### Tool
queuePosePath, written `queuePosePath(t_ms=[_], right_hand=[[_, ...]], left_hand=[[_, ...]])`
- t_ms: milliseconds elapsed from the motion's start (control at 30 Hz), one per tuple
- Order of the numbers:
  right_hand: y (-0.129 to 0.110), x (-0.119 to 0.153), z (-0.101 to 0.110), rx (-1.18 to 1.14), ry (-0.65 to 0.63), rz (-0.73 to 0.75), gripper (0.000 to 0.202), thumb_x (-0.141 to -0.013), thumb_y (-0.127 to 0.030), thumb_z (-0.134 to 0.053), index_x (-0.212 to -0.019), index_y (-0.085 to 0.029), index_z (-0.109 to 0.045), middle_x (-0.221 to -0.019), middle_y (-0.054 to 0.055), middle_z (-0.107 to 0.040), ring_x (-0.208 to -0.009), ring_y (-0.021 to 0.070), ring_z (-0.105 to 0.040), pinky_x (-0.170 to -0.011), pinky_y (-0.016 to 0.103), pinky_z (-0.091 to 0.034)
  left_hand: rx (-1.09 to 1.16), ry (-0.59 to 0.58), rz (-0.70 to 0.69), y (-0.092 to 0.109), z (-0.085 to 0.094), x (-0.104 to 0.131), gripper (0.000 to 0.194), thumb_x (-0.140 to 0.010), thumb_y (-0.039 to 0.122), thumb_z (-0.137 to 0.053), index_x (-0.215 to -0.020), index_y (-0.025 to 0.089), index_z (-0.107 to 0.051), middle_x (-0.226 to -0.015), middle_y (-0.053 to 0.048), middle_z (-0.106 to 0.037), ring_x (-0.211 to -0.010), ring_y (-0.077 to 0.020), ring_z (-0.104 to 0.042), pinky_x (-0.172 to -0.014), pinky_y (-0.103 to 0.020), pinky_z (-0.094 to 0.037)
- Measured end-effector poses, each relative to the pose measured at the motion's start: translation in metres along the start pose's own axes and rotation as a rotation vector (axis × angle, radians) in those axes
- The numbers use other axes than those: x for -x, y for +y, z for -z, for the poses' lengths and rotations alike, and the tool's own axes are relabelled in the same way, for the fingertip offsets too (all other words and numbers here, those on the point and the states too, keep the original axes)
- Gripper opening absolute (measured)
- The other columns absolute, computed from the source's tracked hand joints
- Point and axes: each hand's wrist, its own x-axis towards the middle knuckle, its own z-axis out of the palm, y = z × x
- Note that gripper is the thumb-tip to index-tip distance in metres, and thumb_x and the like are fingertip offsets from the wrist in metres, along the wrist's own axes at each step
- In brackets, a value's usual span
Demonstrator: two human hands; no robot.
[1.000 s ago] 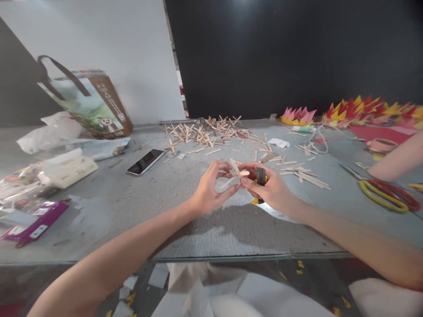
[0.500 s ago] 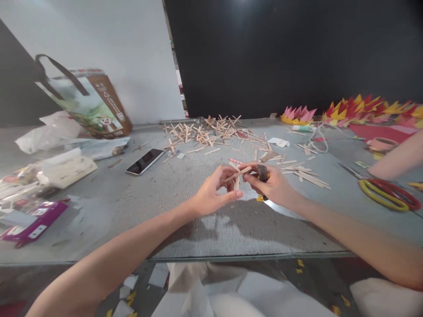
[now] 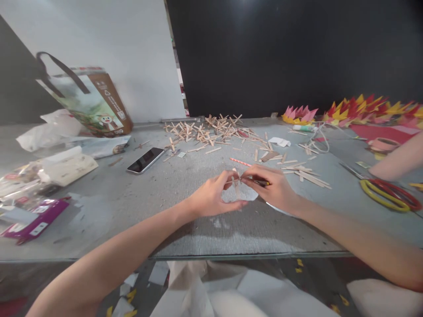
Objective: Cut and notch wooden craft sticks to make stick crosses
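My left hand [image 3: 211, 196] pinches small craft sticks [image 3: 236, 185], joined in a cross, between curled fingers, with its thumb stretched out below. My right hand [image 3: 276, 187] is closed, its fingertips meeting the crossed sticks from the right. A slim black-and-yellow tool [image 3: 264, 182] shows inside that hand, mostly hidden by the fingers, so its kind is unclear. Below the hands lies a white sheet [image 3: 247, 193] on the grey table. Just beyond them is a red-and-white striped stick [image 3: 240, 162].
Crossed craft sticks [image 3: 198, 134] heap at the back, loose sticks [image 3: 310, 176] lie right. A phone [image 3: 146, 160], shopping bag [image 3: 105, 105] and plastic packets [image 3: 36, 218] occupy the left. Scissors [image 3: 383, 193], tape roll [image 3: 383, 144], paper crowns [image 3: 299, 115] and another person's arm [image 3: 398, 156] are right.
My right hand has turned over, hiding most of the black-and-yellow tool. The crossed sticks have tilted between my fingers, and the striped stick shows more fully.
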Motion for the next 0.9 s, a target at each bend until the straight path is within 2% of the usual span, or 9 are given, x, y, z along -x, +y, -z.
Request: queuePosePath(t_ms=[100,167,367,500,667,900], right_hand=[[-0.003,0.000,0.000,0.015,0.011,0.032,0.009,-0.104,-0.027,-0.065,-0.102,-0.022,-0.072,-0.090,0.003,-0.072,-0.074,0.0155,-0.062,-0.066,0.029,-0.045],[-0.004,0.000,0.001,0.019,0.006,0.049,0.009,-0.104,-0.026,-0.067,-0.099,-0.022,-0.072,-0.086,0.002,-0.071,-0.070,0.0147,-0.060,-0.064,0.029,-0.044],[-0.006,0.002,0.001,0.002,-0.001,0.064,0.008,-0.102,-0.024,-0.069,-0.097,-0.020,-0.074,-0.085,0.003,-0.074,-0.071,0.0152,-0.064,-0.065,0.030,-0.046],[-0.005,0.001,0.002,-0.011,-0.006,0.082,0.007,-0.101,-0.023,-0.070,-0.098,-0.021,-0.075,-0.084,0.003,-0.074,-0.070,0.0153,-0.065,-0.064,0.030,-0.047],[-0.004,0.001,0.004,-0.024,-0.013,0.105,0.012,-0.102,-0.017,-0.065,-0.100,-0.022,-0.076,-0.085,0.003,-0.076,-0.071,0.0149,-0.067,-0.064,0.029,-0.048],[-0.007,0.000,0.004,-0.040,-0.006,0.096,0.010,-0.102,-0.018,-0.067,-0.098,-0.021,-0.076,-0.084,0.003,-0.075,-0.070,0.0147,-0.066,-0.062,0.029,-0.047]], left_hand=[[0.057,-0.011,0.025,0.000,-0.002,0.001,0.077,-0.081,0.057,-0.081,-0.139,0.026,-0.043,-0.123,-0.009,-0.070,-0.107,-0.0244,-0.076,-0.098,-0.041,-0.061],[0.049,-0.027,0.027,0.000,-0.002,0.001,0.076,-0.080,0.059,-0.082,-0.137,0.025,-0.044,-0.124,-0.009,-0.071,-0.109,-0.0264,-0.076,-0.100,-0.044,-0.062],[-0.013,-0.031,-0.005,-0.004,-0.002,0.002,0.068,-0.079,0.062,-0.081,-0.126,0.025,-0.049,-0.121,-0.009,-0.073,-0.105,-0.0267,-0.078,-0.092,-0.043,-0.064],[-0.073,-0.013,-0.082,-0.008,-0.001,0.003,0.064,-0.081,0.059,-0.080,-0.125,0.024,-0.050,-0.111,-0.007,-0.075,-0.092,-0.0229,-0.079,-0.083,-0.038,-0.064],[-0.119,0.009,-0.239,-0.012,0.001,0.003,0.065,-0.085,0.065,-0.074,-0.129,0.023,-0.052,-0.118,-0.010,-0.075,-0.102,-0.0250,-0.079,-0.085,-0.036,-0.064],[-0.163,0.027,-0.302,-0.016,-0.002,0.002,0.065,-0.088,0.066,-0.070,-0.133,0.023,-0.052,-0.120,-0.012,-0.075,-0.100,-0.0247,-0.079,-0.081,-0.035,-0.065]])
